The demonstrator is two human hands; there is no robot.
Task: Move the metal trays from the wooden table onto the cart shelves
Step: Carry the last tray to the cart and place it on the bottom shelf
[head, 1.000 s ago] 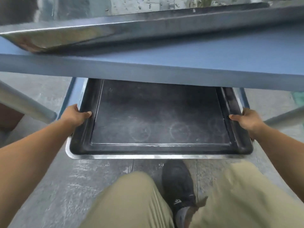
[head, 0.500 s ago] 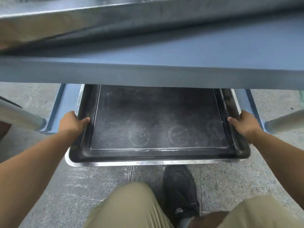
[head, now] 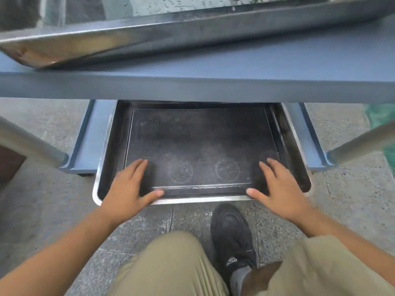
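A dark, blackened metal tray (head: 201,142) with a shiny rim lies on the cart's lower blue shelf (head: 89,142), its near end sticking out past the shelf edge. My left hand (head: 130,186) rests flat on the tray's near left corner, fingers spread, thumb along the front rim. My right hand (head: 277,189) lies the same way on the near right corner. Neither hand grips anything. A second, silvery tray (head: 149,37) sits on the upper blue shelf (head: 235,82), which hides the dark tray's far end.
Two metal cart legs (head: 32,146) (head: 361,144) slant out at left and right of the lower shelf. Below is a grey concrete floor (head: 42,210), with my khaki-trousered knees and a black shoe (head: 233,236) close to the tray's front edge.
Both hands let go of the tray's side rims and moved inward onto its near corners, palms flat. The tray has slid further in under the upper shelf.
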